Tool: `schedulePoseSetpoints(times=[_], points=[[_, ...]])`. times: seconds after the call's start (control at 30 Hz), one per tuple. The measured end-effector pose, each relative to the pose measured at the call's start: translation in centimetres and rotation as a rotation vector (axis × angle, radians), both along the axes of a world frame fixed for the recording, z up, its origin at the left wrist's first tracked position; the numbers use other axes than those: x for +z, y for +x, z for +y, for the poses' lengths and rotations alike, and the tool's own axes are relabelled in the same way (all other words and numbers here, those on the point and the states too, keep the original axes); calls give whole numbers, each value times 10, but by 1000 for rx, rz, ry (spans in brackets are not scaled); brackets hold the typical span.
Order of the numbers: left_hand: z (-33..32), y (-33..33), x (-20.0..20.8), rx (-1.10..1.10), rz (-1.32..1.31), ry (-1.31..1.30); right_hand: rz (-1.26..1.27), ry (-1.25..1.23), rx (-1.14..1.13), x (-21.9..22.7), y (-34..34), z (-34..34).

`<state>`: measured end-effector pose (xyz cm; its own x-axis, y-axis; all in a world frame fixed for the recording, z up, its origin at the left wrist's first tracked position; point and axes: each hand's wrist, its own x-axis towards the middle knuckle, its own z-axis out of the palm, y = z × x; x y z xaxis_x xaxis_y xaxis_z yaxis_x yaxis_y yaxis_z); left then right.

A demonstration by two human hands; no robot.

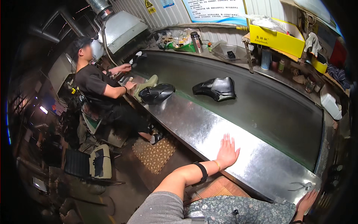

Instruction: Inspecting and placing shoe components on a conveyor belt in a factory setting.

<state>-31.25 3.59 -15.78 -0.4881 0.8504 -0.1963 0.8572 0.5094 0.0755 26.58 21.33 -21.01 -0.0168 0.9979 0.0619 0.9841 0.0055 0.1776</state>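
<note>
My left hand lies flat on the shiny metal ledge, fingers stretched out and nothing in it. At the ledge's right end rests my right hand, its fingers extended and also holding nothing. Just beyond it lies a pair of metal pliers. A black leather shoe upper sits on the dark conveyor belt, ahead of my left hand. Further left, another black shoe upper stands at the ledge's edge beside an olive-green shoe last.
A co-worker stands at the left, one hand near the green last. A yellow box sits on the shelf at the back right. Behind the belt stand a steel thermos and a metal tray. A chair is at the lower left.
</note>
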Motion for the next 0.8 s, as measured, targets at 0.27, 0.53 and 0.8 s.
schedulePoseSetpoints(times=[0.27, 0.53, 0.8], points=[[1, 2, 4, -2, 35, -21, 8, 64, 13, -11, 6, 2], [-1, 2, 0, 15, 25, 27, 62, 94, 39, -16, 11, 4], [-4, -2, -14, -8, -7, 293, -13, -22, -27, 4, -10, 0]])
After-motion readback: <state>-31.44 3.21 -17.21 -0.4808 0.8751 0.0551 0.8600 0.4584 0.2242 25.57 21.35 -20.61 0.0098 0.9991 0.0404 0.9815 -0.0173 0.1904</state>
